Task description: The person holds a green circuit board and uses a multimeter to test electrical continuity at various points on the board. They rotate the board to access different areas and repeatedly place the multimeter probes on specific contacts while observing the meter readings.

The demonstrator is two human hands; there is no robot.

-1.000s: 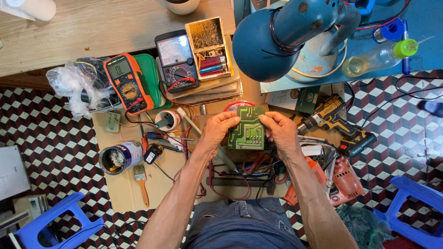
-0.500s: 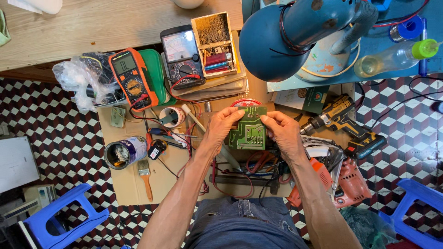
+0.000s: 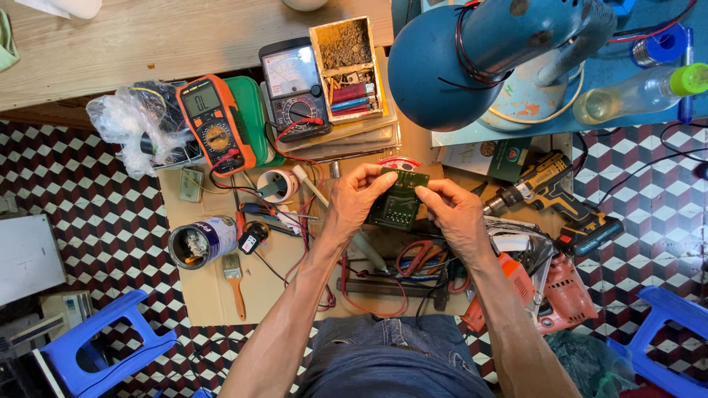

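A small green circuit board (image 3: pixel 398 200) is held up over the cardboard work mat (image 3: pixel 214 291). My left hand (image 3: pixel 355 200) grips its left edge with thumb and fingers. My right hand (image 3: pixel 457 214) pinches its right edge near the top corner. The board is tilted, with its darker face toward me. Beneath the hands lie red and black wires (image 3: pixel 369 295) and red-handled pliers (image 3: pixel 417 258).
An orange multimeter (image 3: pixel 214 121) and a black analog meter (image 3: pixel 295 85) lie at the back, beside a parts box (image 3: pixel 346 63). A blue lamp (image 3: pixel 472 51) hangs above. A yellow cordless drill (image 3: pixel 549 195), an orange power tool (image 3: pixel 546 287), a tin can (image 3: pixel 200 242), a brush (image 3: pixel 234 280) and blue stools (image 3: pixel 103 350) surround the mat.
The circuit board has been turned and tilted between my hands, now showing its darker face. The view has shifted slightly downward and to the right.
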